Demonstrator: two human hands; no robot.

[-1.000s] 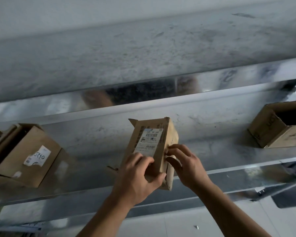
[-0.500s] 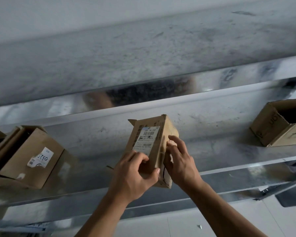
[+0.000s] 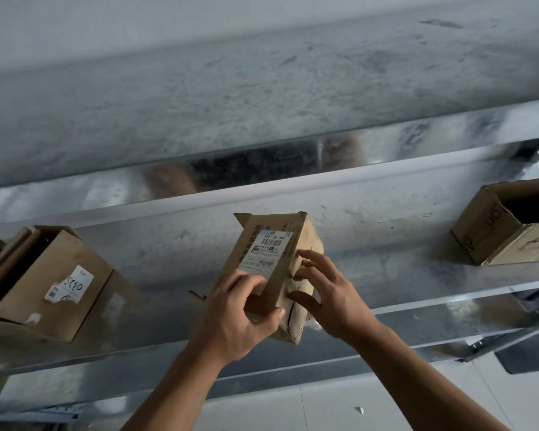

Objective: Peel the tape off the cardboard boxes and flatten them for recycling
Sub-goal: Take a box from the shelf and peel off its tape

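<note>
A small brown cardboard box [image 3: 280,244] with a white barcode label stands tilted over the metal shelf [image 3: 168,244] in the middle of the view. My left hand [image 3: 234,315] grips its lower left corner, thumb across the near edge. Over the box's right side face, my right hand [image 3: 327,293] has its fingers spread and bent, with the fingertips on or just off the cardboard. I cannot make out any tape on that face. A flap sticks up at the box's top left.
A brown box with a torn white label [image 3: 50,284] lies on the shelf at the left. An open-topped box [image 3: 507,228] with writing sits at the right. A stained wall rises behind, and pale floor shows below the shelf edge.
The right hand loosened from the box's right edge and its fingers spread over the side face. The box tilted slightly while the left hand kept its grip.
</note>
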